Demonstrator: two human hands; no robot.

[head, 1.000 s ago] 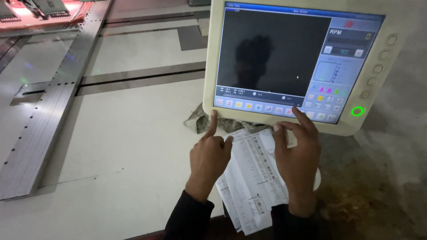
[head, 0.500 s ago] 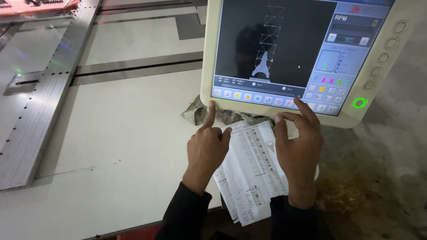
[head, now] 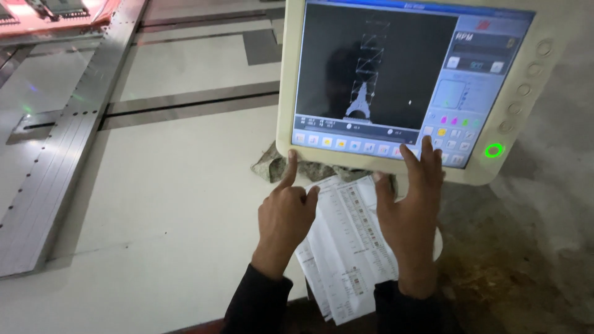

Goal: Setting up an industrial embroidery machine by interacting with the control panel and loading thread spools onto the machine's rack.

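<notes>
A cream-framed touch-screen control panel [head: 291,80] stands in front of me, its dark display showing a pale tower-shaped design and rows of coloured icons. My left hand [head: 286,213] points with the index finger at the panel's lower left edge, the other fingers curled. My right hand [head: 411,204] is spread, its fingertips touching the icon row at the lower right of the screen. Neither hand holds anything. Under both hands lies a printed paper sheet [head: 346,247] with small coloured marks.
A wide pale machine table [head: 154,204] runs to the left, crossed by a dark slot [head: 185,114] and a metal rail [head: 55,179]. A crumpled rag [head: 272,164] lies under the panel. A green round light [head: 494,150] glows on the panel frame. Dirty grey floor is at the right.
The screen went from blank dark to showing the tower design. My right fingers shifted slightly along the icon row; the left index finger stayed at the panel's lower edge.
</notes>
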